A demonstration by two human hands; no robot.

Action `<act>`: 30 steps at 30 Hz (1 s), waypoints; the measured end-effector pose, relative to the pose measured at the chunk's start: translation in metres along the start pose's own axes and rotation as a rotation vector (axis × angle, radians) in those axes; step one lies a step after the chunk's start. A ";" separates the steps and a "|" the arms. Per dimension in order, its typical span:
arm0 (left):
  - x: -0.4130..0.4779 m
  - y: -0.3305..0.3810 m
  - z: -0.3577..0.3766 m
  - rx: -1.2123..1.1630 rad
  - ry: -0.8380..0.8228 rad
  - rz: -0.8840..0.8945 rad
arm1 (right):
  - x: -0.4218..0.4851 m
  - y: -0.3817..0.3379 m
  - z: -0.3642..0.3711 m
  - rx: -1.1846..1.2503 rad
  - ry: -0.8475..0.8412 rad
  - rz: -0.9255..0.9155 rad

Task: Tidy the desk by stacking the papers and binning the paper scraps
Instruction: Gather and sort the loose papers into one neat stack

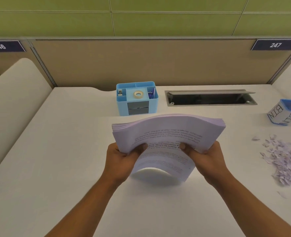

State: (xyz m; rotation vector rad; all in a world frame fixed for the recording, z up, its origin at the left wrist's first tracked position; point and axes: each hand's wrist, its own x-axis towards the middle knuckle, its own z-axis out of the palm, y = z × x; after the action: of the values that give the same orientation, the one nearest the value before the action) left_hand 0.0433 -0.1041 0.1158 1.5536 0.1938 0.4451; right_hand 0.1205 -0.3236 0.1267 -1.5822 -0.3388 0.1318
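Holding thick stack of printed sheets over mid-bench, forearms stretched forward, left hand and right hand at its near corners. Clamped in each grip, thumbs on top; bowed upward, lower sheets curling down. Over at right: loose heap of torn paper scraps near blue-rimmed BIN cup.

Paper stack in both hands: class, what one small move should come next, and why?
Probably tap the paper stack edge-down on the desk to square it. The left hand and right hand grip it bent, and its sheet edges look fanned unevenly at the far left corner.
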 end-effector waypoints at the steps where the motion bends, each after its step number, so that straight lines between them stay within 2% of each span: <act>1: 0.000 0.000 -0.001 -0.003 -0.001 0.020 | 0.001 -0.001 -0.001 0.004 -0.010 -0.019; 7: -0.006 -0.006 0.004 0.003 0.029 -0.084 | 0.001 0.007 0.003 0.004 -0.020 0.034; 12: -0.005 -0.005 -0.003 0.018 -0.008 0.043 | 0.001 0.002 -0.002 0.020 -0.043 -0.063; 17: -0.010 -0.027 0.003 0.086 -0.059 -0.121 | -0.006 0.026 0.005 -0.037 -0.062 0.080; 21: -0.009 -0.032 -0.002 0.152 -0.085 -0.136 | -0.007 0.042 -0.002 -0.084 -0.055 0.166; 23: -0.011 -0.032 -0.001 0.059 -0.055 -0.163 | -0.009 0.050 -0.006 -0.122 -0.009 0.210; 26: -0.015 -0.028 0.005 -0.210 0.113 -0.254 | -0.019 0.055 -0.008 -0.135 0.133 0.367; 28: -0.017 -0.026 0.008 -0.382 0.204 -0.306 | -0.027 0.055 -0.004 0.023 0.168 0.427; 30: -0.018 -0.024 0.010 -0.515 0.252 -0.341 | -0.037 0.057 0.004 0.266 0.122 0.435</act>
State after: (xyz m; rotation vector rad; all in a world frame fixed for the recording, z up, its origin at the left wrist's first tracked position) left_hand 0.0347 -0.1189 0.0900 0.9338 0.4903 0.3811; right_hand 0.0915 -0.3309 0.0653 -1.3713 0.1202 0.3976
